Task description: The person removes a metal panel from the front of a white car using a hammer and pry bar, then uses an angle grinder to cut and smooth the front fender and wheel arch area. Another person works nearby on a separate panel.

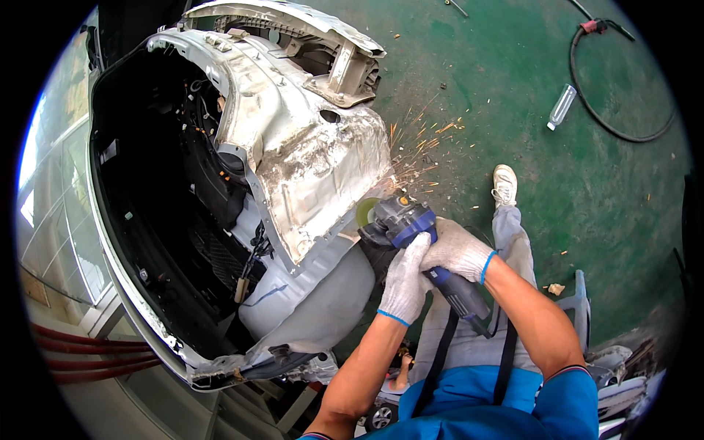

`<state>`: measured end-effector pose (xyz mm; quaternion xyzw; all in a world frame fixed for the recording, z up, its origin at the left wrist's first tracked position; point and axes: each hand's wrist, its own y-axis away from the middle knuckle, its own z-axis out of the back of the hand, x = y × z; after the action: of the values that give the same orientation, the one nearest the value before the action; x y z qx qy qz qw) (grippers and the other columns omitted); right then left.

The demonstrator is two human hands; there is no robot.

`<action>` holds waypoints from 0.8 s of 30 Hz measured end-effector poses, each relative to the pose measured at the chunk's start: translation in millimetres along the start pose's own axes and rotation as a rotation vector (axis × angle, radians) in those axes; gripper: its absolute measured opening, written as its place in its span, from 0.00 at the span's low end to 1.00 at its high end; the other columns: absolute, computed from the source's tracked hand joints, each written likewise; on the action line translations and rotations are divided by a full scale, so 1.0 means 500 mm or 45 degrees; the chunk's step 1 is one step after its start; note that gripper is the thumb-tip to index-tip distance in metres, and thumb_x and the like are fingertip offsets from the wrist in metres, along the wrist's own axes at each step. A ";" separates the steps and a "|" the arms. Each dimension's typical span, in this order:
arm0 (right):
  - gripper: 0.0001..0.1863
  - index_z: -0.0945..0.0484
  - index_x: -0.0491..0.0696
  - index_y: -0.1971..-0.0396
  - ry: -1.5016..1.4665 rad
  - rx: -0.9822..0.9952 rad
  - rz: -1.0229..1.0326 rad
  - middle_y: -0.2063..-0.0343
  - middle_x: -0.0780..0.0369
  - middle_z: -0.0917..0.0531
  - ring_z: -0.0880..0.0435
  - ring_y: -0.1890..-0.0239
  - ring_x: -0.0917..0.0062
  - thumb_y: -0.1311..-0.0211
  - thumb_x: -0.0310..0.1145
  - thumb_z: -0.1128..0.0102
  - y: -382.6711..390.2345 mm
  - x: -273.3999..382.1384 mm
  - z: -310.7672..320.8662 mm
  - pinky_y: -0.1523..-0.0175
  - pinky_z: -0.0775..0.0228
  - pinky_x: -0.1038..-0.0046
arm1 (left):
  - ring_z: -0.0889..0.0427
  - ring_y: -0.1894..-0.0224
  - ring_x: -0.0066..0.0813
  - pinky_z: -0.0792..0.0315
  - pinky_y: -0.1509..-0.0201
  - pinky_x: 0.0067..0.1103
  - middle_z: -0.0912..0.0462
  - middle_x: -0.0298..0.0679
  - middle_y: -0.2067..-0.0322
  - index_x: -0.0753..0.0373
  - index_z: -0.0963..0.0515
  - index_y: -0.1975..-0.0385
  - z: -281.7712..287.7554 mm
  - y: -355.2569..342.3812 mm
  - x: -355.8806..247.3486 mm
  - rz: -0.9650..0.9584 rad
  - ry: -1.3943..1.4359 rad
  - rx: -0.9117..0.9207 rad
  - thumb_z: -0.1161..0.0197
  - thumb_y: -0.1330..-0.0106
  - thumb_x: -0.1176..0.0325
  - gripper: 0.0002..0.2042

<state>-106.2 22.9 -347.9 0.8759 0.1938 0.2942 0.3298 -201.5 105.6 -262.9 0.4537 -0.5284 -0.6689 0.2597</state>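
Note:
A blue and black angle grinder (456, 293) is held between my two hands, which wear white knit gloves with blue cuffs. My right hand (460, 251) is closed over its body just behind the head. Lower on the near side, my left hand (405, 282) is closed against it, thumb pointing up toward the head; its other fingers are partly hidden. The greenish disc (366, 211) meets the lower right edge of a dented, whitish sheet-metal car panel (323, 165). Orange sparks (422, 150) fly up and away from that spot.
The cut car body has a dark open interior (158, 191) at the left, with hanging wires (257, 246). A grey rounded wheel housing (315, 301) bulges below the panel. On the green floor (477, 95) lie a clear bottle (562, 108) and a black hose (587, 106).

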 end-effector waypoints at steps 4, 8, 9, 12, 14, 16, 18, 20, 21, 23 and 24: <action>0.34 0.13 0.38 0.60 0.177 -0.082 0.038 0.69 0.55 0.11 0.11 0.67 0.70 0.65 0.50 0.20 -0.011 -0.026 0.015 0.56 0.19 0.66 | 0.16 0.40 0.40 0.20 0.36 0.43 0.17 0.45 0.41 0.67 0.27 0.34 -0.001 -0.015 0.010 0.026 -0.009 0.015 0.38 0.22 0.56 0.25; 0.34 0.12 0.38 0.60 0.187 -0.080 -0.023 0.68 0.54 0.11 0.11 0.67 0.69 0.66 0.49 0.20 -0.025 -0.037 0.029 0.56 0.19 0.66 | 0.16 0.40 0.40 0.20 0.36 0.43 0.17 0.46 0.42 0.67 0.27 0.34 -0.003 -0.032 0.014 0.049 -0.014 0.007 0.38 0.22 0.55 0.25; 0.34 0.12 0.38 0.60 0.172 -0.074 -0.032 0.68 0.54 0.10 0.11 0.67 0.69 0.65 0.48 0.20 -0.029 -0.038 0.032 0.56 0.19 0.66 | 0.16 0.40 0.40 0.20 0.36 0.43 0.17 0.46 0.42 0.67 0.27 0.34 -0.004 -0.036 0.013 0.055 -0.019 0.010 0.38 0.22 0.55 0.25; 0.33 0.12 0.38 0.59 0.085 -0.047 -0.032 0.67 0.54 0.10 0.11 0.68 0.69 0.66 0.47 0.20 -0.037 -0.032 0.036 0.57 0.18 0.66 | 0.16 0.40 0.40 0.20 0.36 0.44 0.17 0.46 0.42 0.67 0.27 0.34 0.006 -0.056 0.014 0.082 -0.049 -0.030 0.38 0.22 0.54 0.26; 0.32 0.12 0.38 0.59 -0.001 -0.040 -0.032 0.67 0.54 0.10 0.11 0.68 0.69 0.65 0.45 0.20 -0.043 -0.025 0.037 0.58 0.18 0.67 | 0.16 0.40 0.41 0.20 0.36 0.44 0.17 0.47 0.42 0.67 0.27 0.34 0.000 -0.063 0.005 0.105 -0.061 -0.045 0.38 0.22 0.54 0.26; 0.32 0.12 0.38 0.59 -0.039 -0.034 -0.048 0.67 0.54 0.10 0.11 0.68 0.70 0.65 0.44 0.20 -0.051 -0.024 0.044 0.58 0.17 0.67 | 0.16 0.40 0.41 0.19 0.37 0.45 0.17 0.47 0.42 0.67 0.28 0.33 -0.004 -0.071 0.003 0.115 -0.065 -0.052 0.38 0.22 0.53 0.27; 0.31 0.13 0.37 0.59 -0.028 -0.026 -0.081 0.67 0.54 0.10 0.12 0.68 0.71 0.65 0.42 0.20 -0.061 -0.031 0.053 0.59 0.17 0.68 | 0.16 0.39 0.42 0.19 0.37 0.45 0.17 0.47 0.42 0.67 0.28 0.33 -0.008 -0.078 0.004 0.112 -0.060 -0.052 0.38 0.22 0.53 0.27; 0.30 0.13 0.38 0.59 0.001 -0.030 -0.080 0.67 0.55 0.10 0.12 0.68 0.71 0.64 0.42 0.20 -0.062 -0.038 0.053 0.59 0.17 0.68 | 0.16 0.40 0.42 0.19 0.37 0.45 0.18 0.47 0.41 0.67 0.29 0.33 -0.024 -0.064 0.003 0.105 -0.023 -0.071 0.38 0.22 0.53 0.27; 0.30 0.13 0.38 0.59 0.015 -0.031 -0.081 0.67 0.55 0.11 0.12 0.68 0.71 0.64 0.42 0.20 -0.061 -0.040 0.054 0.59 0.17 0.68 | 0.16 0.40 0.42 0.18 0.38 0.45 0.18 0.47 0.41 0.67 0.29 0.32 -0.032 -0.058 0.003 0.103 -0.003 -0.081 0.38 0.22 0.53 0.27; 0.30 0.13 0.38 0.59 0.001 -0.012 -0.061 0.67 0.56 0.10 0.12 0.68 0.71 0.64 0.42 0.19 -0.058 -0.038 0.056 0.59 0.17 0.67 | 0.16 0.39 0.43 0.19 0.37 0.45 0.18 0.47 0.40 0.66 0.29 0.32 -0.027 -0.062 0.007 0.102 -0.004 -0.080 0.38 0.22 0.53 0.27; 0.30 0.13 0.38 0.59 -0.006 -0.002 -0.050 0.67 0.56 0.10 0.12 0.68 0.72 0.64 0.43 0.19 -0.057 -0.033 0.056 0.59 0.18 0.67 | 0.16 0.39 0.43 0.19 0.37 0.45 0.19 0.47 0.40 0.66 0.29 0.32 -0.023 -0.065 0.007 0.101 -0.004 -0.079 0.38 0.22 0.53 0.27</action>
<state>-104.9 21.3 -391.4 0.8723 0.2101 0.2857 0.3367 -188.7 107.2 -294.9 0.4230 -0.5255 -0.6749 0.2991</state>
